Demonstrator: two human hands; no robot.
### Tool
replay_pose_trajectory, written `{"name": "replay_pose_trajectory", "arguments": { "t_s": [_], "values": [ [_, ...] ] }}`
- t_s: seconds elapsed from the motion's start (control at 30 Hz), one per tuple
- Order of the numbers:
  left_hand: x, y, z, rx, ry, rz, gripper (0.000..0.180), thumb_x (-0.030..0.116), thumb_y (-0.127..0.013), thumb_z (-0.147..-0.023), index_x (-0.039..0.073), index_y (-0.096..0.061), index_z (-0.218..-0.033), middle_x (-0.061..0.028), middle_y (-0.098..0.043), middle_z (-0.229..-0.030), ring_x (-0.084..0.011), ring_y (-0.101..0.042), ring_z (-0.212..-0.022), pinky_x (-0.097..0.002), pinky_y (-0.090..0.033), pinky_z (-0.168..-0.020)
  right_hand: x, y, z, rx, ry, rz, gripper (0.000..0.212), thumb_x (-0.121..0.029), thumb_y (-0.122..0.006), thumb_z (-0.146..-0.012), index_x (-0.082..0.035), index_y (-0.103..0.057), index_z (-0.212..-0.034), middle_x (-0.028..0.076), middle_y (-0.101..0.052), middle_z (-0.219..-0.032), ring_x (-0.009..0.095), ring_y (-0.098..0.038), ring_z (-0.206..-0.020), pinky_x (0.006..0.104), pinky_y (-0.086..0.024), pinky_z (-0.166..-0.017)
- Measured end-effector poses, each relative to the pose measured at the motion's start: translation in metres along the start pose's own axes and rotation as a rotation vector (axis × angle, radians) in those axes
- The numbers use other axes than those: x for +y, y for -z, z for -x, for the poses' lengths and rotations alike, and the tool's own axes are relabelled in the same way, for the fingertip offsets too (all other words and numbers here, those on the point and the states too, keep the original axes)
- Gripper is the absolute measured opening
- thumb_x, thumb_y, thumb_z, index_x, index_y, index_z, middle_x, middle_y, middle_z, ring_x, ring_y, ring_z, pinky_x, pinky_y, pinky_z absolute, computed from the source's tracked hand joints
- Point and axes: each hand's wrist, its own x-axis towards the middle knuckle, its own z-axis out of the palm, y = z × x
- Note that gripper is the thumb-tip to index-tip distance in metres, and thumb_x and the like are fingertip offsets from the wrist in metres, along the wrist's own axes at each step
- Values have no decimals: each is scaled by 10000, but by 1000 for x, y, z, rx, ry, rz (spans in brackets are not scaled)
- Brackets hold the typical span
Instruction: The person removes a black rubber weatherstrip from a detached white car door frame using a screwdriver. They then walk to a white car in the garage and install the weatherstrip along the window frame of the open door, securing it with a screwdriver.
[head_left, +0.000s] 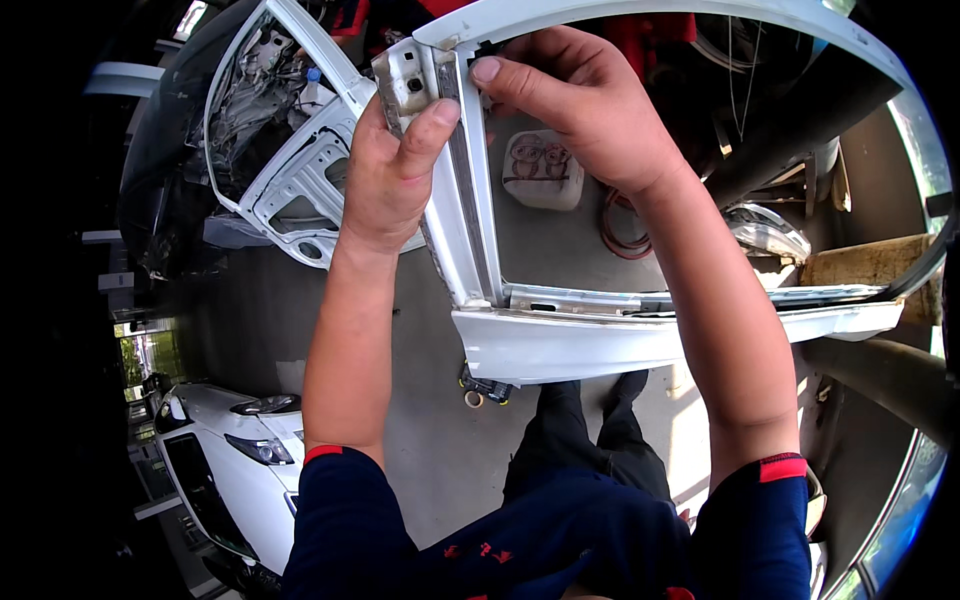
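Item: white car door (560,345), window frame upright, propped in front of the person, above concrete floor (440,440).
Left hand (385,175): fingers clenched round frame post, thumb pressed on bare metal bracket (408,80) at top corner.
Right hand (575,95): fingertips pinched on small dark clip (487,48) at frame top.
Look: paint white, glossy; window opening w/o glass; grey strip along post.
Risk: door judged liable to tip or slide if left grip is eased; clip could be dropped; fingers could be cut on sheet-metal edges.
Nearby: stripped white door shell (300,170), white car (235,455), coiled red cable (620,235).

head cam | looks steeply down | close over white door frame (470,230) | fisheye-bent edges
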Motion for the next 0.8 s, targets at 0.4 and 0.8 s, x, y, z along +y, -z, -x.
{"name": "replay_pose_trajectory", "arguments": {
  "t_s": [0.4, 0.8],
  "values": [
    [14, -15, -1, -51, -111, -179, 715, 194, -698, -825, 17, -340, -1419, -112, -585, -1081, -182, -646, -899, -336, -605, -778, -5, 5, -9, -77, 16, 85, 287, -152, -725, -907, 32, -661, -1118, 90, -711, -1014, 141, -671, -936, 294, -548, -845],
    [12, -13, -4, -53, -96, -120, 595, 132, -707, -805, 22, -442, -1327, -108, -612, -1049, -172, -658, -882, -332, -595, -764, 8, 9, -10, -79, 112, 43, 297, -137, -704, -919, 51, -651, -1142, 97, -701, -1035, 137, -661, -931, 284, -545, -819]
  ]
}}
